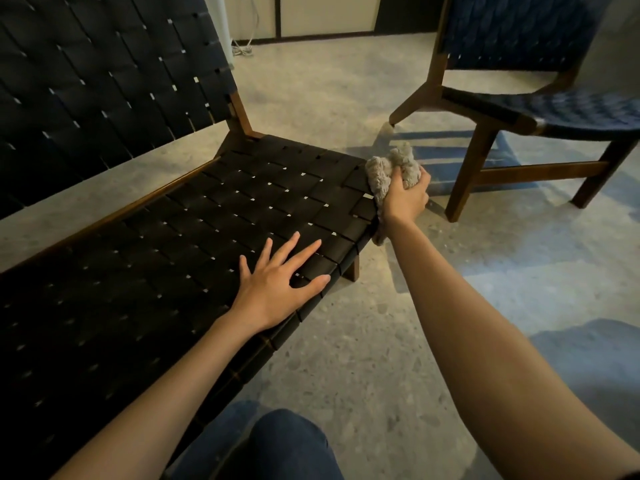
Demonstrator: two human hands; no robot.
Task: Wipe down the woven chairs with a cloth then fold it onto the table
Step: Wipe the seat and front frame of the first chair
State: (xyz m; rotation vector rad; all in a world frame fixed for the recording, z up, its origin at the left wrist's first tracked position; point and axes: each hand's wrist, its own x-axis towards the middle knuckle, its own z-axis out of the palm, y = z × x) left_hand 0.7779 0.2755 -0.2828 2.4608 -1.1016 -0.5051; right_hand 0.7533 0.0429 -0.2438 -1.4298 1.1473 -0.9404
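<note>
The speckled grey stone floor [346, 341] runs under everything here. Two woven chairs stand on it. By far the bigger is the long, low black strap-woven chair with a brown wooden frame [156, 237], which takes up the whole left side, its back tilted away and its seat running toward the person. Well apart from it, across a strip of floor at the upper right, stands the smaller dark blue woven chair with brown wooden legs [519, 43], partly cut off at the edge of view. One knee in blue denim [287, 445] shows at the bottom, just beside the black seat's front edge.

Two bare forearms reach out. The left grip [273, 289] lies flat on the black seat near its front edge, fingers straight and spread, holding nothing. The right grip [405, 195] is curled round the one fluffy grey-beige cloth [381, 174], bunched against the far right corner of the black seat. A tail of the cloth hangs below the seat edge beside the wrist, and the fingers hide its middle. Smallest of all, one coiled white cord [242, 48] lies by the far wall.
</note>
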